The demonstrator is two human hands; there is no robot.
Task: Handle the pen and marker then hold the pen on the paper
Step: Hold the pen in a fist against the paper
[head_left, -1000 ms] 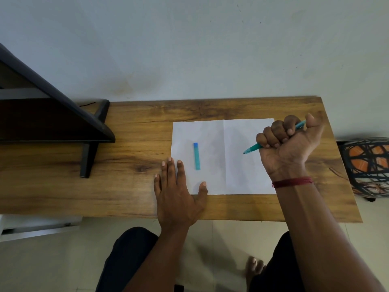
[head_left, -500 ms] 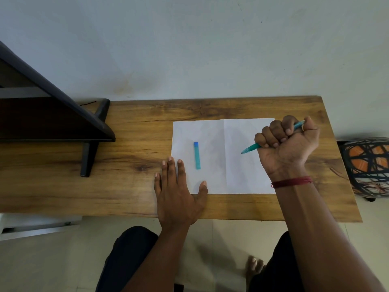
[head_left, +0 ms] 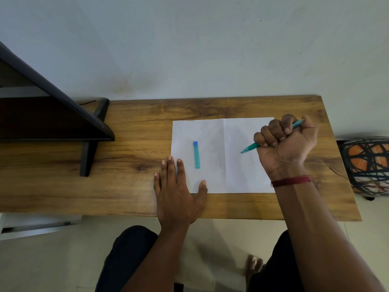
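1. Right hand (head_left: 288, 144) curled into a fist round the teal pen (head_left: 249, 147), all fingers wrapped over the barrel, red thread at the wrist. Tip poking out on the little-finger side and slanting down over the right half of the paper (head_left: 242, 175). Impossible to tell whether tip and sheet are touching.
2. Left hand (head_left: 176, 197) laid flat, fingers straight and slightly spread, holding nothing. Pressed down at the near-left corner of the sheet, with thumb and one finger on the paper and the rest on the wooden counter (head_left: 105, 165).
3. Marker (head_left: 196, 154), teal with a blue far end, lying loose on the left half of the sheet. Just beyond the left fingertips, well apart from the pen, touched by neither hand.
4. Judged to be the closing step: marker set down, pen gripped and poised over the page, only the hold on the paper left to settle.
5. Called for next: a small, controlled lowering of the tip onto the sheet, then keeping it steady there. Fist grip firm but coarse, so best done slowly to avoid skidding or scoring the page. Flat left hand well placed to stop the sheet sliding.
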